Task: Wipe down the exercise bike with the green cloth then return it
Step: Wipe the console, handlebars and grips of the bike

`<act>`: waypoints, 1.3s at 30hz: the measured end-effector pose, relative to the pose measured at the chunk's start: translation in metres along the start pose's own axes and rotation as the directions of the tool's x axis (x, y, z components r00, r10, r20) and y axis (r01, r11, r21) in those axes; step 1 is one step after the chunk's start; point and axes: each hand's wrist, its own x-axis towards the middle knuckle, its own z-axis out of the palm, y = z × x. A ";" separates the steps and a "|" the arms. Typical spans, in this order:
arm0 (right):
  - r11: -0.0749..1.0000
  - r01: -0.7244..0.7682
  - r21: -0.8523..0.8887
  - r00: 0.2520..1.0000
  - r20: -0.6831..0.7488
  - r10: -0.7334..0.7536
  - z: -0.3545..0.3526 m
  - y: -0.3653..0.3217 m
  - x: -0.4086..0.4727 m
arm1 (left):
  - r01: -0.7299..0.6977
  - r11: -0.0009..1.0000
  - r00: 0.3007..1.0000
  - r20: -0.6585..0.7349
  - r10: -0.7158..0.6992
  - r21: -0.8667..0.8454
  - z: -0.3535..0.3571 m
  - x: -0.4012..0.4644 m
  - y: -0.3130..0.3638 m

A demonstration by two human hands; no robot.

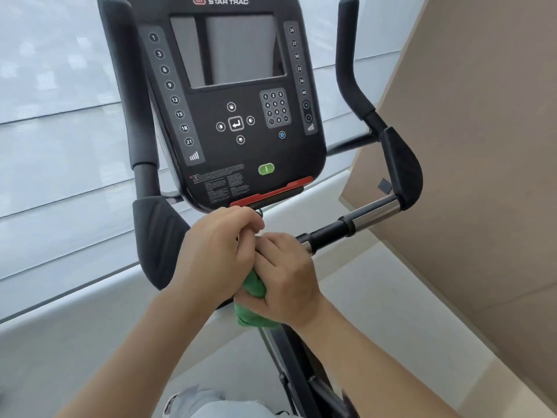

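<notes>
Head view: both hands (253,260) clutch green cloth (253,306) beneath bike console (238,116), pale blinds (60,116) behind.

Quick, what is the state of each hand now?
Left hand: fingers curled, grips bunched green cloth.
Right hand: grips the same cloth.

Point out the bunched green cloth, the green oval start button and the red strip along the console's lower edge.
bunched green cloth (251,309): head view, fold showing between the hands.
green oval start button (266,169): head view, its centre.
red strip (271,194): head view, mid-length.
</notes>
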 end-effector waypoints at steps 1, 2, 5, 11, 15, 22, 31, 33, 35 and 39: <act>0.999 0.046 -0.018 0.999 0.002 -0.046 -0.002 0.013 0.002 | 0.006 1.000 1.000 0.026 -0.006 0.013 0.002 0.004 0.000; 0.996 0.081 -0.031 0.997 0.018 -0.080 -0.006 0.025 0.003 | 0.014 0.999 0.999 0.048 -0.016 0.038 0.003 0.005 -0.002; 0.993 0.114 -0.039 0.992 0.054 -0.112 -0.029 0.066 0.003 | 0.018 0.990 0.995 0.091 -0.031 0.139 0.002 0.001 -0.003; 0.981 0.142 -0.136 0.980 0.156 -0.120 -0.068 0.127 0.008 | 0.025 0.985 0.992 0.118 -0.046 0.169 0.002 0.000 -0.002; 0.985 0.110 -0.135 0.973 0.218 -0.079 -0.079 0.143 0.006 | 0.049 0.997 0.993 0.104 -0.056 0.066 -0.004 -0.002 -0.006; 0.932 -0.120 -0.343 0.980 0.110 0.166 -0.130 0.197 0.004 | 0.034 0.993 0.987 0.153 -0.051 0.111 0.000 0.001 0.002; 0.955 -0.225 -0.193 0.967 0.078 0.243 -0.051 0.076 0.007 | 0.078 0.996 0.997 0.021 -0.077 -0.032 0.007 0.005 -0.004; 0.940 -0.304 -0.156 0.947 0.055 0.316 -0.033 0.045 0.009 | 0.085 0.991 0.996 -0.021 -0.087 -0.100 0.006 0.005 -0.005; 0.934 -0.317 -0.167 0.941 0.066 0.331 -0.021 0.020 0.011 | 0.086 0.988 0.995 -0.030 -0.091 -0.127 0.006 0.006 -0.004; 0.977 -0.214 -0.018 0.972 0.096 0.214 0.003 -0.028 0.014 | 0.083 0.985 0.996 -0.021 -0.087 -0.153 0.000 0.005 -0.001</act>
